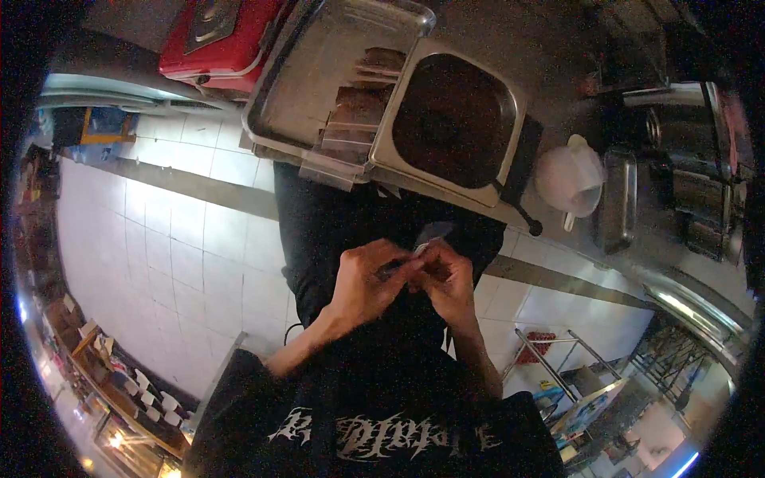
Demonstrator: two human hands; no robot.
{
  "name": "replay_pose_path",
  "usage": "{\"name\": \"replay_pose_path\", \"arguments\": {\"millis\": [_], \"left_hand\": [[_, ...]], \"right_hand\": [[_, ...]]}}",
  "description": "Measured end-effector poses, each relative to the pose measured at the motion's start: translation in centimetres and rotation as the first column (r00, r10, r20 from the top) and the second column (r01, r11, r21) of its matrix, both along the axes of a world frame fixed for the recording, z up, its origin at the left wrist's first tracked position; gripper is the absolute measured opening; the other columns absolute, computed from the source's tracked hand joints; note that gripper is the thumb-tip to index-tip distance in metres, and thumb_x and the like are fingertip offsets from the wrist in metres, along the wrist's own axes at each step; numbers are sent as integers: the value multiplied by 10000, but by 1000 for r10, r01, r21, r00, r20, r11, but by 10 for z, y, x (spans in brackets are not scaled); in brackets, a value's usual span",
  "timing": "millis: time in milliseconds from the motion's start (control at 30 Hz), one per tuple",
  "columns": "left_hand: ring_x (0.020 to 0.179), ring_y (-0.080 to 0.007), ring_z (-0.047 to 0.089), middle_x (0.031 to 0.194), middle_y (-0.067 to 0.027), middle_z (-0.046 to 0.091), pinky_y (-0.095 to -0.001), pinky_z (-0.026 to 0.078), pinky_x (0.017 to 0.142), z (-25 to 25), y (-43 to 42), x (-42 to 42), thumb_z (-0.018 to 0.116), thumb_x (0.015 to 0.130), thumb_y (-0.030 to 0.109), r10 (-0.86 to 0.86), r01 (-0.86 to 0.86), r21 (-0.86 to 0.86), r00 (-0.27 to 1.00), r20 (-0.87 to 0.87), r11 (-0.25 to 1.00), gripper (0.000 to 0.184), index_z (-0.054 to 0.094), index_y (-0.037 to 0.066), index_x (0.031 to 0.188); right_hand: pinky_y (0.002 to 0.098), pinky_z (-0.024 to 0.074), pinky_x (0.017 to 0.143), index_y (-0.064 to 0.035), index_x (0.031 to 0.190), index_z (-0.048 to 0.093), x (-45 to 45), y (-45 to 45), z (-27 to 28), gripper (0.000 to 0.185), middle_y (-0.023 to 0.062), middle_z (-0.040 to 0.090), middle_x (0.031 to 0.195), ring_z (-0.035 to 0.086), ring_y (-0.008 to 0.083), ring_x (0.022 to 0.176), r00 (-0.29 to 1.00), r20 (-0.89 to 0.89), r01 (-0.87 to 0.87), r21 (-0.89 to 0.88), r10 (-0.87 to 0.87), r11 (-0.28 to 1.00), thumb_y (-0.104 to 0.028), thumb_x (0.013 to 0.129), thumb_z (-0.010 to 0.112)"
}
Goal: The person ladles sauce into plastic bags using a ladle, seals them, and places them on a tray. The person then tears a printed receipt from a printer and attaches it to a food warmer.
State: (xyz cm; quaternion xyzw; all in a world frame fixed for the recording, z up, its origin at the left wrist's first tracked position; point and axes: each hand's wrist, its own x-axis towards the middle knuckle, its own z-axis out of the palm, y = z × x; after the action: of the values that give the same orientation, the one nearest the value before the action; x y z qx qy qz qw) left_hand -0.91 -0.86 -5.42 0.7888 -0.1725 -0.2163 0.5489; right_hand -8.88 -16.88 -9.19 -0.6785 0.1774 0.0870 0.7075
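In front of my dark clothing, my left hand (368,280) and my right hand (448,279) meet with their fingertips pinched together. A small clear plastic bag (434,233) sticks up from between the fingers; its lower part is hidden by them. Beyond the hands, a square metal pan (379,147) holds a dark brown mass (454,111) whose kind I cannot make out. Left of it lies a shallow metal tray (299,80). Several flat clear bags with brown contents (356,111) overlap along the tray's right side, some reaching over its near edge.
A red cooler-like box (219,48) stands at the back left. To the right are a white translucent jug (570,177), a narrow metal tray (619,199) and a dark handle (522,213) jutting past the counter edge. A metal-framed stand (562,358) is at lower right.
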Motion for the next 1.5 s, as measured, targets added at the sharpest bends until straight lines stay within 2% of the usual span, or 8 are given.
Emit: {"name": "replay_pose_path", "arguments": {"millis": [133,333,533,633,733,1133,1333,1500], "left_hand": [[678,-294,667,789,-165,661,-352,509,598,-5,6,0,691,838,108,-61,57,-59,995,-73,997,118,693,4,895],[700,-377,634,779,-191,638,-394,497,618,4,12,15,626,840,118,-310,307,-73,950,-38,949,131,641,-9,870],[684,-405,597,752,-222,588,-417,468,594,-13,-2,-5,558,834,98,-96,88,-65,986,-134,994,133,582,-28,798],[646,-413,567,693,-215,546,-430,449,573,-15,-10,-14,543,839,101,68,-76,-28,975,-212,997,165,532,-26,734],[625,-409,556,678,-208,514,-443,432,559,-18,-9,-18,528,855,104,140,-137,34,984,-110,990,162,500,-11,745],[640,-368,628,800,-156,618,-450,522,562,-16,3,0,578,893,190,-156,57,474,973,172,879,153,564,39,868],[614,-348,637,802,-155,632,-445,520,556,-20,2,-6,584,885,219,-306,217,641,952,28,736,176,611,45,888],[736,-305,652,820,-123,640,-392,528,618,-14,13,-14,708,813,186,-48,-46,323,959,278,945,219,617,24,928]], "right_hand": [[310,523,725,-55,845,620,2,-9,10,75,60,621,926,617,171,842,1000,-6,-16,282,19,959,-31,820,686],[363,543,707,-45,911,621,9,-18,18,84,140,632,943,651,277,801,931,147,-278,-304,333,911,-76,841,656],[390,458,511,-25,812,521,9,1,-1,184,121,491,705,566,330,631,860,253,-140,-718,442,682,-153,884,631],[464,523,748,-41,1005,617,-14,20,-36,178,190,656,981,649,359,839,939,255,4,-679,232,734,-158,871,609],[385,371,450,-29,712,441,-5,35,-36,256,105,418,629,458,293,512,921,388,258,-684,40,682,-124,852,633],[352,468,574,-36,727,509,13,19,-10,190,140,604,807,606,243,689,903,413,370,-610,-117,701,-72,809,676],[340,554,750,-3,922,694,14,22,3,124,170,677,1040,680,241,895,945,263,88,-776,194,624,-71,819,707],[330,561,781,12,970,705,3,10,-8,151,159,705,983,683,192,877,981,75,194,-288,-180,938,-57,836,708]]}}
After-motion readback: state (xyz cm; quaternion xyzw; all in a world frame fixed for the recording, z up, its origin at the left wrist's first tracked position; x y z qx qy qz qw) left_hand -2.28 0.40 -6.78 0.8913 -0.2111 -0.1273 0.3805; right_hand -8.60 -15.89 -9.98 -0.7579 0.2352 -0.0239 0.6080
